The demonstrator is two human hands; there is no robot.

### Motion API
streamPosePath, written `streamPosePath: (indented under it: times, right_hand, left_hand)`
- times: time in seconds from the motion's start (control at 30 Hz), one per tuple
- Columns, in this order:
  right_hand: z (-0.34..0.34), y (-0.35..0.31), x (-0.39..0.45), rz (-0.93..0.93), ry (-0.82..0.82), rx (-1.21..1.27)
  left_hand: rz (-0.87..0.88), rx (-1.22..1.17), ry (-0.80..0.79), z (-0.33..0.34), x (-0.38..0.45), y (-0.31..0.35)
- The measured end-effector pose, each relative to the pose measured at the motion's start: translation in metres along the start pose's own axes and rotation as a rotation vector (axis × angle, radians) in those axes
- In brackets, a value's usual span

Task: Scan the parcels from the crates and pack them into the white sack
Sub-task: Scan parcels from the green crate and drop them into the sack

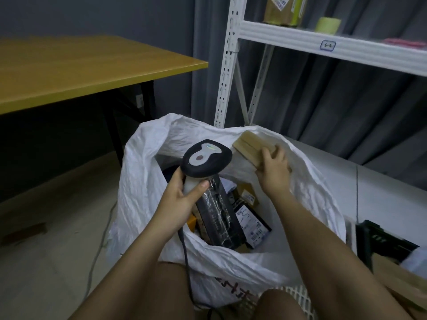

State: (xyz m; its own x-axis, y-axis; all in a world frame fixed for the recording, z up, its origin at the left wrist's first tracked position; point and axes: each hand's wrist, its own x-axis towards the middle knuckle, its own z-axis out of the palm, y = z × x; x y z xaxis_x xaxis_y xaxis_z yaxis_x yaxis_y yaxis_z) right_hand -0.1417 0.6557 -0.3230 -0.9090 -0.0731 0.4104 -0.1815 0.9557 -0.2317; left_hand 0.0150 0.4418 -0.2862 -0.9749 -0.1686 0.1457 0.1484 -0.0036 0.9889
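The white sack (143,181) stands open in front of me, between my knees. Inside lie several parcels, among them a long black wrapped box (219,218) and a black pouch with a white label (253,224). My left hand (182,195) grips the handle of a black and white barcode scanner (205,161), held over the sack's mouth. My right hand (273,170) holds a small tan cardboard parcel (253,146) above the sack's far rim.
A black crate (381,241) with brown parcels sits at the lower right on a grey surface. A white slotted shelf rack (300,36) with boxes rises behind the sack. A yellow-topped table (80,65) stands at the left. The scanner's cable (187,269) hangs by my left knee.
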Motion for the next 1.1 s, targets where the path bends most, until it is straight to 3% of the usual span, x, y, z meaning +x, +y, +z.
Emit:
streamPosePath:
  times: [0.17, 0.27, 0.3, 0.4, 0.43, 0.53, 0.77, 0.97, 1.1]
  right_hand:
    - [-0.022, 0.001, -0.007, 0.112, 0.069, 0.482]
    - [-0.024, -0.004, -0.016, 0.102, 0.09, 0.433]
    - [-0.022, -0.003, -0.017, 0.075, -0.013, 0.359]
    - [-0.021, -0.001, -0.021, -0.026, -0.658, 0.11]
    - [-0.024, 0.0, -0.023, -0.037, -0.71, 0.112]
    - [-0.048, 0.002, -0.033, -0.013, -0.483, 0.246]
    - [-0.125, 0.036, -0.089, 0.012, -0.209, 0.371]
    - [-0.177, 0.098, -0.161, 0.223, -0.016, 0.464]
    - [-0.202, 0.153, -0.221, 0.383, 0.033, 0.436]
  left_hand:
    - [-0.01, -0.011, -0.005, 0.005, 0.001, -0.003]
    - [-0.008, -0.008, -0.013, 0.008, -0.002, -0.001]
    - [-0.008, -0.004, -0.016, 0.009, -0.003, 0.001]
    - [-0.015, -0.007, -0.018, 0.013, -0.009, 0.004]
    - [-0.016, -0.005, -0.02, 0.014, -0.011, 0.005]
    - [-0.012, -0.009, -0.031, 0.023, -0.018, 0.009]
    - [0.058, 0.009, -0.07, 0.073, -0.043, 0.023]
    - [0.204, -0.027, -0.086, 0.157, -0.072, 0.047]
    - [0.253, -0.03, -0.24, 0.218, -0.096, 0.051]
